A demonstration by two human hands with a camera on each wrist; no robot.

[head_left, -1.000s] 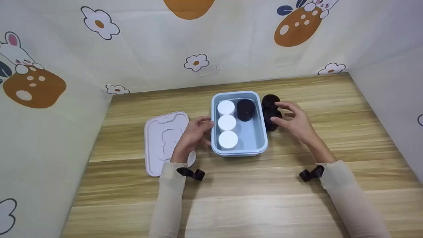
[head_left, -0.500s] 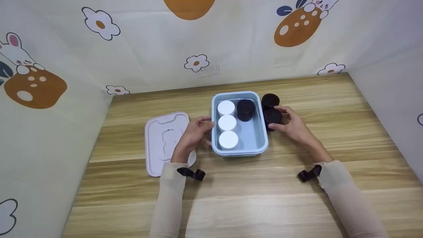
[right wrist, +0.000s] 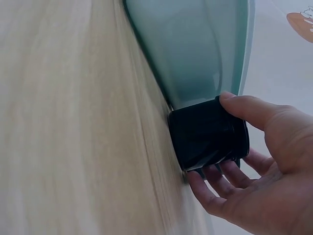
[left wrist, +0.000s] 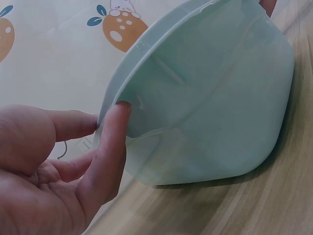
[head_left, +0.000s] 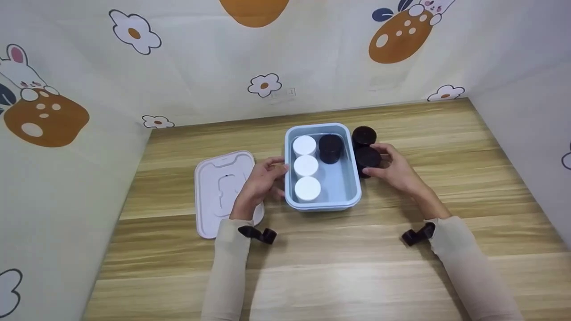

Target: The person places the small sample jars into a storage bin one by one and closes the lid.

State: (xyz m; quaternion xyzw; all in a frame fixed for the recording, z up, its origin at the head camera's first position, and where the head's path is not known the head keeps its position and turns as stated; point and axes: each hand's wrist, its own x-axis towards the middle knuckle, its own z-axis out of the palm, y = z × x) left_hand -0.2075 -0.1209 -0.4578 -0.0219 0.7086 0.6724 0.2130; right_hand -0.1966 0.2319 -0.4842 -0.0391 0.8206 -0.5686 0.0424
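Beige sleeves (head_left: 229,272) nearest you. Your left grip (head_left: 259,182), fingers loosely spread, touches the blue box (head_left: 323,205). Your right grip (head_left: 396,170), part-closed, grasps the nearer black cylinder (head_left: 366,158), upright on the table (head_left: 321,263) beside the box. Second black cylinder (head_left: 364,135) just behind.

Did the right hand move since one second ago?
Yes, the right hand shifted slightly toward the person, judged against the blue container.
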